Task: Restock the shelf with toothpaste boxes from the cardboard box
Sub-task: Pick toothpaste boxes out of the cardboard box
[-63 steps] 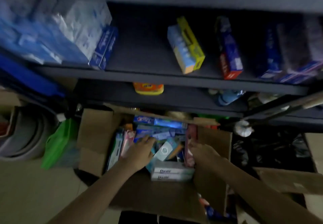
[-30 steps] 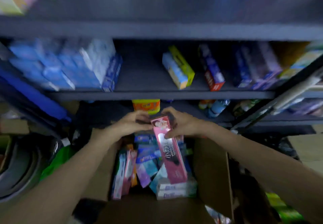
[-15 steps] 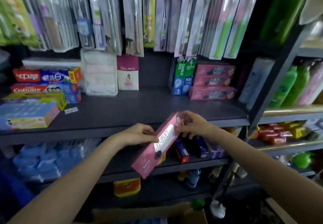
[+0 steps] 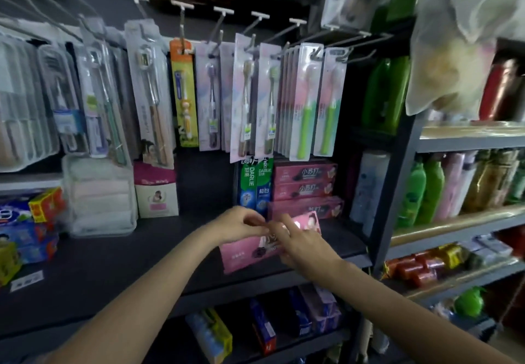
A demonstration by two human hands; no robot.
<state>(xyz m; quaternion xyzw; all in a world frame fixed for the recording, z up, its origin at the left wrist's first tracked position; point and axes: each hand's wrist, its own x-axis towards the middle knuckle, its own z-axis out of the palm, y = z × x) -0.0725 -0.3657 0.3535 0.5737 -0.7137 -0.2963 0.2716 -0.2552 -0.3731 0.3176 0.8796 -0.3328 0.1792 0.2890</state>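
Observation:
I hold a pink toothpaste box (image 4: 244,252) lengthwise over the dark shelf board (image 4: 113,267), just in front of a stack of three matching pink boxes (image 4: 305,190). My left hand (image 4: 241,223) pinches the box's upper edge near the middle. My right hand (image 4: 299,242) grips its right half from the front. Two green and blue Darlie boxes (image 4: 257,186) stand upright left of the pink stack. The cardboard box is out of view.
Toothbrush packs (image 4: 247,99) hang on hooks above the shelf. A clear pack of folded towels (image 4: 99,196) and a small pink-and-white box (image 4: 156,193) stand at the left. Shampoo bottles (image 4: 431,190) fill the shelves on the right. More boxes (image 4: 264,326) sit on the lower shelf.
Both hands lifted the pink box out of the cardboard box, then raised it to the upper shelf and turned it from steeply tilted to nearly level, close to the pink stack.

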